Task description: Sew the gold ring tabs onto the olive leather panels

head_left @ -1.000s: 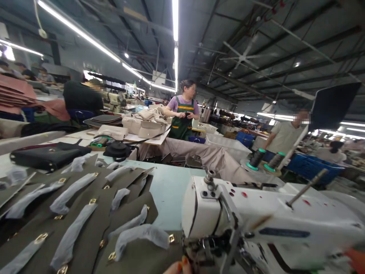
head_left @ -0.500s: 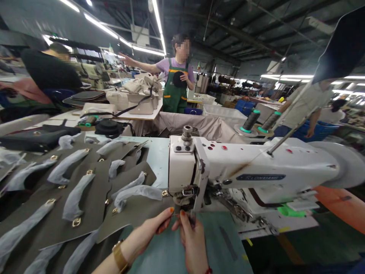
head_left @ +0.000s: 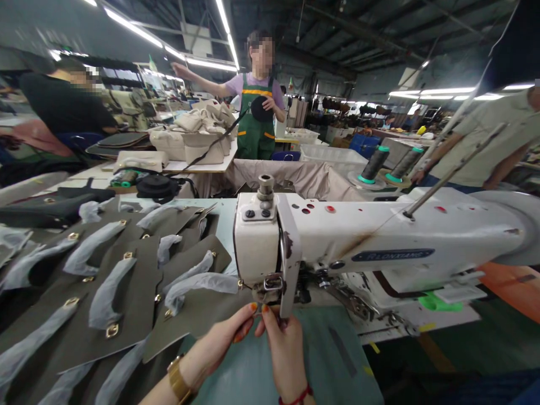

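Observation:
My left hand [head_left: 240, 325] pinches thumb and finger together just under the head of a white sewing machine [head_left: 257, 242]. Close beside it, my right hand [head_left: 280, 337] is closed too, its thumb tip almost touching the left one. What the fingertips hold is too fine to make out; it may be a thread. They are at the needle area, which the fingers partly hide. Left of my hands lie dark olive bag panels [head_left: 189, 323], with handles [head_left: 202, 287] wrapped in white film and fixed by gold-coloured buckles [head_left: 112, 329].
Two dark thread cones [head_left: 374, 163] with green bases stand behind the machine. Across the table, a person in green overalls [head_left: 257, 132] holds a round black piece. Beige bags [head_left: 206, 149] are piled on another table. A person in a pale shirt [head_left: 489, 140] is at the right.
My view has shifted slightly closer to the machine. Both hands stay pinched near the needle, the fingertips slightly higher and nearer together. The person at right has come farther into view.

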A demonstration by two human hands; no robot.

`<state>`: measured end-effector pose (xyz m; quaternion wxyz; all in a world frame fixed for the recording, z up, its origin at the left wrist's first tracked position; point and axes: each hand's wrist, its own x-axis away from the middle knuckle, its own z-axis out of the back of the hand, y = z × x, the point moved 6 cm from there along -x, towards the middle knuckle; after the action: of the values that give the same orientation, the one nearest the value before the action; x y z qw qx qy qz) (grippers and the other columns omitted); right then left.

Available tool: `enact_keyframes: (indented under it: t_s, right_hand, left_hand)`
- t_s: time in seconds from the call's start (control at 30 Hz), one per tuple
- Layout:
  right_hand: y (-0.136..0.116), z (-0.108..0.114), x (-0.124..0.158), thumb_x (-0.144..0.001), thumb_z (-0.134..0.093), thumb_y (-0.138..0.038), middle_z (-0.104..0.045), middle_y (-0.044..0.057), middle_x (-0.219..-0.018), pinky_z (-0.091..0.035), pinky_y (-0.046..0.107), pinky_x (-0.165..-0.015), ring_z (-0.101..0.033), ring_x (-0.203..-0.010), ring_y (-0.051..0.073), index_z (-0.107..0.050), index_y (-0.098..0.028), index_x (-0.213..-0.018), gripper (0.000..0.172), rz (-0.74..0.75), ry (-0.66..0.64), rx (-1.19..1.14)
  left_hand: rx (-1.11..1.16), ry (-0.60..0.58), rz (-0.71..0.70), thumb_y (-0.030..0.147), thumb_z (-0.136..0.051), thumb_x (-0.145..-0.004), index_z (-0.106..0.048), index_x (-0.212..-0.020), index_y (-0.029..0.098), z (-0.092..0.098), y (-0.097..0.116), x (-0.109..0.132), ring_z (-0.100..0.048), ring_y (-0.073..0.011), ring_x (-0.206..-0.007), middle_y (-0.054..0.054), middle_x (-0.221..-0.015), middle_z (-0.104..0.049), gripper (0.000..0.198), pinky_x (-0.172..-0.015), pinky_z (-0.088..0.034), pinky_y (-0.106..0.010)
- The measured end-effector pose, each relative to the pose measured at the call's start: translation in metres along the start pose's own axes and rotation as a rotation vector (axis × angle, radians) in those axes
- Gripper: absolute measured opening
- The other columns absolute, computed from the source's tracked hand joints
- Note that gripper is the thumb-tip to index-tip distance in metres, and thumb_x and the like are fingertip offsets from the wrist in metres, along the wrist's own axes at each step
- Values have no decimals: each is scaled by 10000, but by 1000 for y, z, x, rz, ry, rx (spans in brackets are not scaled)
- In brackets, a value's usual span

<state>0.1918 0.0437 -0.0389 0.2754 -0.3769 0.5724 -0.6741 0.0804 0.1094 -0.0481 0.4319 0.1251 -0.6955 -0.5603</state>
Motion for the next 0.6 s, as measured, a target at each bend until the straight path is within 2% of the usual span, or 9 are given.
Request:
enact_keyframes:
  t_s: [0.3,0.47,0.6]
  right_hand:
    - [-2,-1,-4,-829,-570,-488,-396,-41,-417,-244,240,-479,-296,-407,76,-554,-173,-496,459,-19,30,22]
    - [7,-1,2,-821,-569,-523,-455,-28,-424,-282,232,-486,-391,-437,91,-582,-169,-524,462,-19,6,-29]
    - [20,-1,10,-825,-567,-525,-565,-4,-531,-285,222,-483,-404,-461,77,-593,-152,-548,466,-51,-24,-29]
  left_hand:
    - [39,25,6,683,-458,-729,-409,-524,216,3,8,-3,-280,-135,-592,50,-536,-346,513,-609,-237,-287]
    - [50,51,-4,664,-471,-729,-403,-493,214,5,12,-6,-302,-130,-576,52,-516,-352,512,-593,-261,-271]
    - [78,86,5,657,-481,-744,-422,-493,205,8,12,-8,-332,-123,-574,51,-518,-382,520,-595,-292,-257]
